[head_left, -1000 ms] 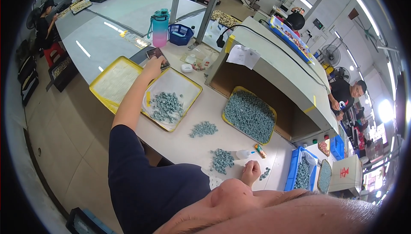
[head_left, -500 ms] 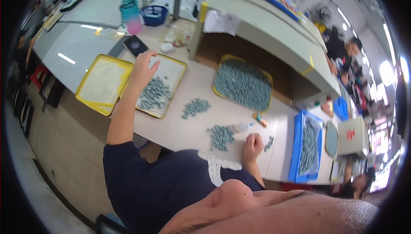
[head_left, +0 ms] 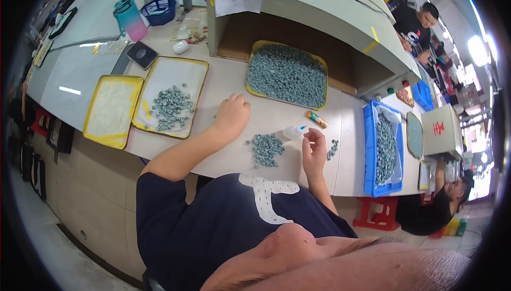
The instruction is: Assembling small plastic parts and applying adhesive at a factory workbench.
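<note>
My left hand [head_left: 234,114] is palm down over the table, fingers curled under and close together; what lies beneath or inside it is hidden. In front of it is a loose pile of small blue-green pieces [head_left: 267,150], like little stones. My right hand [head_left: 314,151] has its fingers bent in toward the thumb; anything between them is too small to make out. Close to its fingertips lies a small white squeeze bottle [head_left: 293,132] with a blue tip. Just right of that hand sits a little cluster of the same pieces [head_left: 332,150].
A yellow-rimmed tray [head_left: 205,80] holds scattered pieces; another yellow-rimmed tray [head_left: 109,142] stands left of it. A full tray [head_left: 327,91] sits under the shelf [head_left: 314,3]. On the right is a blue bin [head_left: 369,158]. An orange-green tube [head_left: 317,119] lies mid-table. Two people work at right.
My left hand has come right and down from above the scattered-piece tray to where a middle pile lay, now out of sight. My right hand's fist has loosened beside the bottle. The view has shifted.
</note>
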